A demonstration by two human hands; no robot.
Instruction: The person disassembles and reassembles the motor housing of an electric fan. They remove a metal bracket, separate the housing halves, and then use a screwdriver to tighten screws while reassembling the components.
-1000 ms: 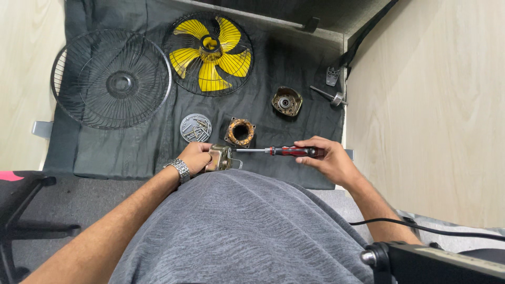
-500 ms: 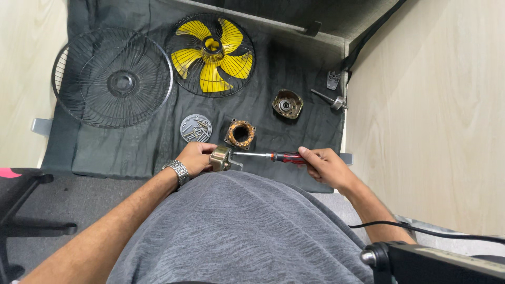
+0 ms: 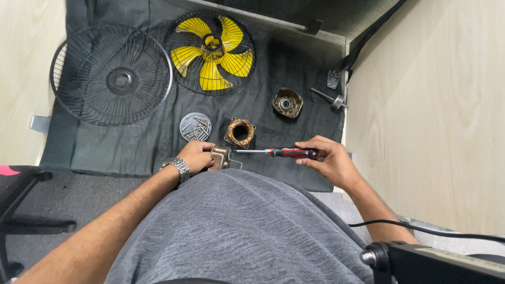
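Two hands are busy at the near edge of the dark grey cloth (image 3: 131,152) spread over the floor. The left hand (image 3: 197,156), a metal watch (image 3: 177,169) on its wrist, has its fingers curled tight around a small brass-coloured metal bracket part (image 3: 221,156), pinning it just above the person's grey shirt. The right hand (image 3: 329,160) grips the red-and-black handle of a screwdriver (image 3: 286,152), fingers wrapped around it, the shaft lying level and its tip meeting the bracket. Just beyond the tip sits a rusty copper-wound motor stator (image 3: 240,132), and beside that a round grey lid full of loose screws (image 3: 195,126). Farther back lie a yellow five-bladed fan propeller (image 3: 212,54) resting in a black wire grille, and to its left a second black wire fan guard (image 3: 111,74). A round metal motor end cap (image 3: 287,102) rests off toward the right, a small shaft piece (image 3: 330,99) near it.
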